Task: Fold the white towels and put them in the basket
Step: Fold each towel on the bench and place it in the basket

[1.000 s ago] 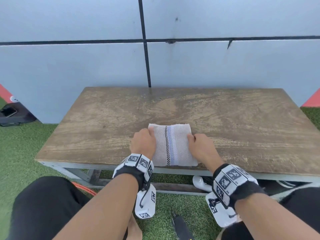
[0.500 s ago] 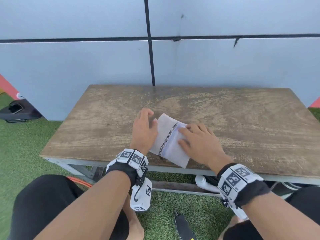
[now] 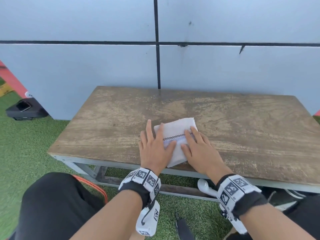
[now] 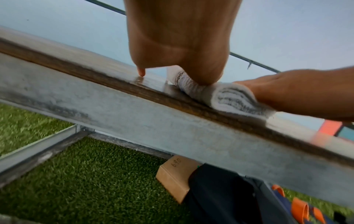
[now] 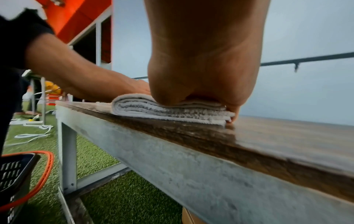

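Now that the towel (image 3: 174, 134) has turned crosswise since a second ago, your flat, uncurled hands press it on the worktop (image 3: 242, 129), ready for the basket (image 5: 21, 171).

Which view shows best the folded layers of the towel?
The right wrist view: the towel shows its stacked layers edge-on. The left wrist view shows one rolled end; the head view shows only its top, partly covered by both hands.
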Motion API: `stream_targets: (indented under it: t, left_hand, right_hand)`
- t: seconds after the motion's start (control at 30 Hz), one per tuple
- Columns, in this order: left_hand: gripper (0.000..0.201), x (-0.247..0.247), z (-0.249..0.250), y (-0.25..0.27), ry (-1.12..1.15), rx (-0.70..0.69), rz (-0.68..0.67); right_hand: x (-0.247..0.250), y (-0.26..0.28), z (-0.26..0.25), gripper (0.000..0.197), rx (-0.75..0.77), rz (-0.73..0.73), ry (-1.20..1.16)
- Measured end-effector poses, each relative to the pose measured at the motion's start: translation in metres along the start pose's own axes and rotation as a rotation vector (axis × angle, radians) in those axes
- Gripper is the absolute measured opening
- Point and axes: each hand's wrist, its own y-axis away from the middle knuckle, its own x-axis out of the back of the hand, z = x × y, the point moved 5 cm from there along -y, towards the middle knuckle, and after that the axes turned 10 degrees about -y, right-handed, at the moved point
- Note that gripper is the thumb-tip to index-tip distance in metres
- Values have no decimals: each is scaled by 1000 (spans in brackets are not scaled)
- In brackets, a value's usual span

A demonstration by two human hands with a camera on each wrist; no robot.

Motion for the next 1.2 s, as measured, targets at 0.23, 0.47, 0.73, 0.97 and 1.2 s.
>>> stream_targets:
  t: [0.23,0.47,0.73,0.97,1.2]
  left_hand:
    - [46,8,0,-9,126,67,-46]
    - [26,75,12,-12,763,-56,-170]
    - [24,208,-80,7,1070,-10,177]
    - [29,241,-271,97,1124,363,605]
    - [18,154,-407,202,971,891,691]
  right_hand:
    - [10,3,-2,56,-100,44,-163]
    - [30,3,-5,40,-203,31,-547]
    - [94,-37,-169,26,77,72,-989]
    - [61,-53,-383,63,425,-195,-644]
    - [-120,-39,-490,67,465,-533,-344]
